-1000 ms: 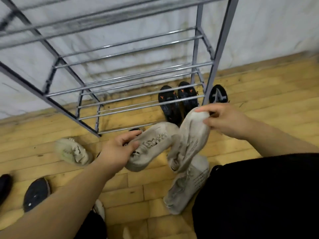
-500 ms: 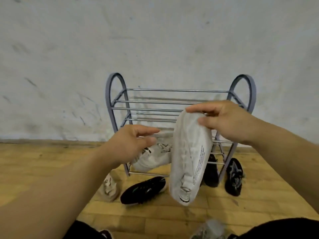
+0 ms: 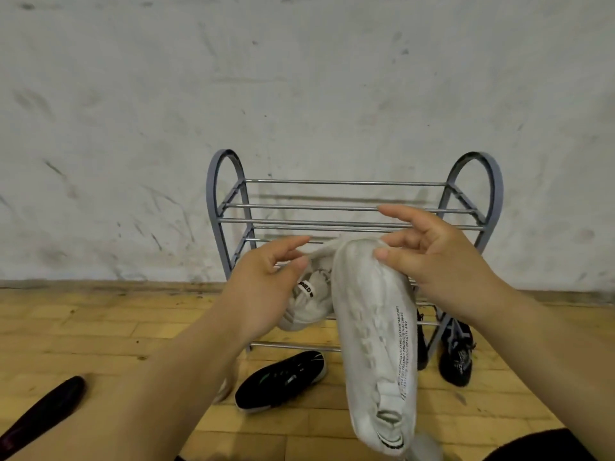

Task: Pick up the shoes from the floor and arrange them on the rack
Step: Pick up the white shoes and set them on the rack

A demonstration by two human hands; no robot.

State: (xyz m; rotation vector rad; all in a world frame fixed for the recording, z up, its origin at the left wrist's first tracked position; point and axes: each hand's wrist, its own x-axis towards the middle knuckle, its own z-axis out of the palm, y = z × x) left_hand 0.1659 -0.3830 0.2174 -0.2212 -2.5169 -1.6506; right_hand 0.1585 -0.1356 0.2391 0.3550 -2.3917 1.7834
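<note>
My right hand [image 3: 436, 261] pinches the upper end of a long off-white shoe [image 3: 376, 341] that hangs downward in front of the rack. My left hand [image 3: 263, 287] pinches the edge of a second off-white shoe [image 3: 309, 301], which sits lower and partly behind the first. The grey metal shoe rack [image 3: 352, 207] stands against the wall right behind both hands, its upper shelves bare. A black sneaker [image 3: 283, 380] lies on the wooden floor in front of the rack.
Black shoes [image 3: 457, 357] stand at the rack's lower right, partly behind its leg. A dark shoe [image 3: 46, 410] lies on the floor at the far left. A white wall backs the rack. Dark clothing fills the bottom right corner.
The view has risen from the floor to face the rack. Both hands have lifted the two off-white shoes up to shelf height, and they are closer to the rack than before.
</note>
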